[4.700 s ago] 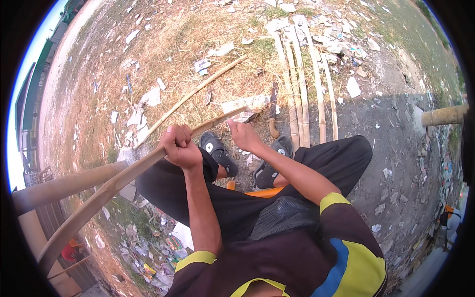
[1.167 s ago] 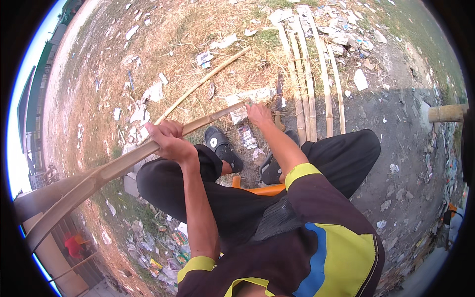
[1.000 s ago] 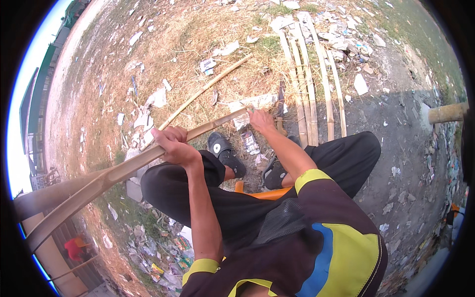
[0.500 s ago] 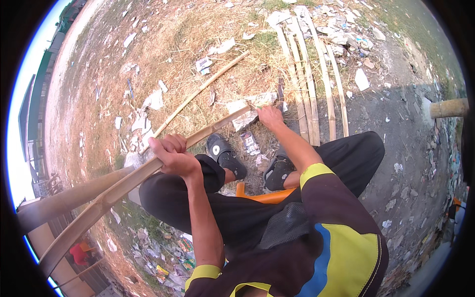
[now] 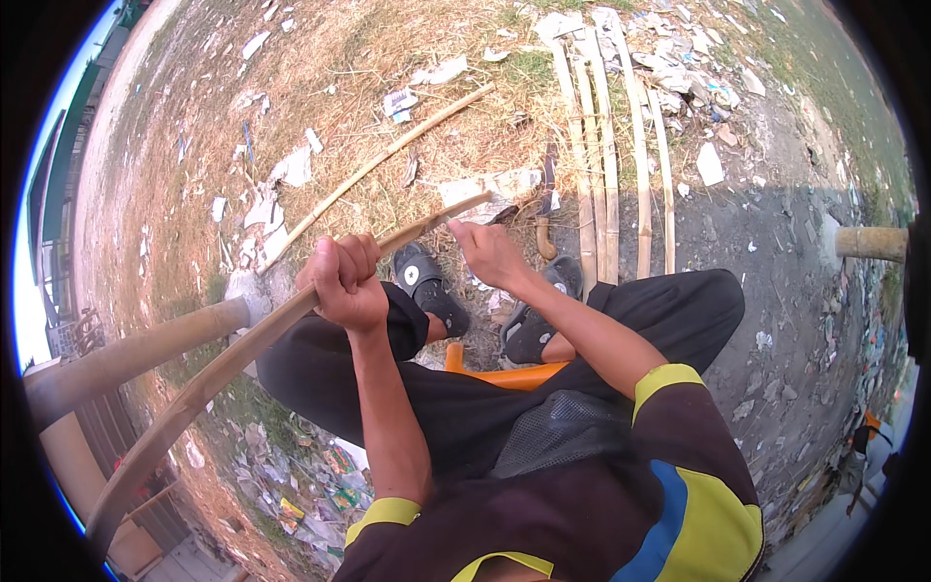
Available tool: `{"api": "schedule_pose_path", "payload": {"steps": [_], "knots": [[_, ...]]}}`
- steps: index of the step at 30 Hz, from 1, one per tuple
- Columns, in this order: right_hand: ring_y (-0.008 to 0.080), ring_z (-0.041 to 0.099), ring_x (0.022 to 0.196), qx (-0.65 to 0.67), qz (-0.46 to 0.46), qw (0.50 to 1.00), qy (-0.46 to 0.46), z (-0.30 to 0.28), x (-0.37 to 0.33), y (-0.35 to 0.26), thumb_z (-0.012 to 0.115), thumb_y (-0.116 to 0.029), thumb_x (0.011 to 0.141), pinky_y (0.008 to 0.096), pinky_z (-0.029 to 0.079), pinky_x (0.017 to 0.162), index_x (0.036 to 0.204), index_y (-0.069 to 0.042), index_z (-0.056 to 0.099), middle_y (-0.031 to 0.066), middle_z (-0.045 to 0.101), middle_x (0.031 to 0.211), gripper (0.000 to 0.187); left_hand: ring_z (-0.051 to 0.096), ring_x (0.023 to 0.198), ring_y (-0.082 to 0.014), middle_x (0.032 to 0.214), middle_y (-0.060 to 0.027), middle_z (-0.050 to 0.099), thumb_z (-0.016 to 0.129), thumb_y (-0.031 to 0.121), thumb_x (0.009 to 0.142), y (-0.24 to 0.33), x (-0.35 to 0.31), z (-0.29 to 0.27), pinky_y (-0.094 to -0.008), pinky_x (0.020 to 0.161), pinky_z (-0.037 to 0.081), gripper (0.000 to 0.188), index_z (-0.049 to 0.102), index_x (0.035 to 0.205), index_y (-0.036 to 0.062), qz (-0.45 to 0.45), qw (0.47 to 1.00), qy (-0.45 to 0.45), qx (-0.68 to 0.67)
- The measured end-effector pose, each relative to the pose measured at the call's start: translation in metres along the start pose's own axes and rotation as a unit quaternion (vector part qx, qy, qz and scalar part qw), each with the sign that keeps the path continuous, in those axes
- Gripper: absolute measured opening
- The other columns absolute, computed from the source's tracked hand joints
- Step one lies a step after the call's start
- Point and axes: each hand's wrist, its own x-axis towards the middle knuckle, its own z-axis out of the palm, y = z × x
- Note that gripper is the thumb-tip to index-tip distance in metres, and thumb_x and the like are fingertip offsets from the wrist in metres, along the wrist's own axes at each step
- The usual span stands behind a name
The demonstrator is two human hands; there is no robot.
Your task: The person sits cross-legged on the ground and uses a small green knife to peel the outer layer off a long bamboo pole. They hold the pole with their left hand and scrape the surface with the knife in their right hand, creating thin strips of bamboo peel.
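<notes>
A long split bamboo strip runs diagonally from the lower left to a tip in front of my feet. My left hand is closed around it, thumb up, above my left knee. My right hand is beside the strip's far end, its fingers curled in and the thumb side close against the edge. Whether it pinches the strip or a thin sliver is hidden. On the ground to its right lies a knife with a curved wooden handle and a dark blade.
Several bamboo strips lie side by side ahead to the right; another strip lies on dry grass. A thick bamboo pole is at the left, and a pole end juts in at right. Litter covers the ground. An orange seat shows under me.
My right hand has moved left and nearer to me from the strip's tip, uncovering the knife handle. My left hand stays gripped on the strip, raised slightly.
</notes>
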Motion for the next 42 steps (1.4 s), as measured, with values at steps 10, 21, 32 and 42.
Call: {"api": "schedule_pose_path", "payload": {"steps": [10,21,32,42], "knots": [[0.0490,0.060,0.077,0.017,0.000,0.997,0.069,0.020,-0.020,-0.019,0.032,-0.041,0.099,0.0527,0.047,0.073,0.084,0.005,0.063,0.0313,0.061,0.074,0.059,0.014,0.042,-0.0079,0.046,0.0035,0.019,0.037,0.024,0.101,0.000,-0.007,0.019,-0.0280,0.042,0.015,0.049,0.021,0.055,0.0143,0.007,0.988,0.145,0.049],[0.0488,0.062,0.079,-0.085,0.046,0.994,0.047,0.037,-0.012,-0.006,0.032,-0.041,0.100,0.0544,0.049,0.074,0.085,0.006,0.063,0.0324,0.061,0.072,0.059,0.013,0.043,-0.0083,0.048,0.0035,0.018,0.039,0.027,0.101,0.003,-0.003,0.020,-0.0279,0.043,0.014,0.050,0.020,0.056,0.0151,0.008,0.977,0.199,0.078],[0.0488,0.061,0.080,-0.069,0.003,0.997,0.047,0.025,0.003,0.020,0.034,-0.043,0.098,0.0531,0.048,0.077,0.084,0.002,0.065,0.0321,0.062,0.077,0.057,0.015,0.043,-0.0083,0.047,0.0035,0.019,0.038,0.027,0.100,0.003,0.002,0.025,-0.0280,0.043,0.014,0.050,0.020,0.056,0.0144,0.004,0.980,0.181,0.087],[0.0481,0.062,0.078,-0.089,0.005,0.994,0.059,0.036,-0.009,0.004,0.031,-0.044,0.098,0.0532,0.050,0.076,0.082,0.005,0.066,0.0322,0.063,0.077,0.062,0.013,0.044,-0.0077,0.048,0.0042,0.017,0.042,0.028,0.099,0.005,0.001,0.012,-0.0278,0.042,0.013,0.049,0.021,0.057,0.0157,-0.005,0.972,0.220,0.079]]}}
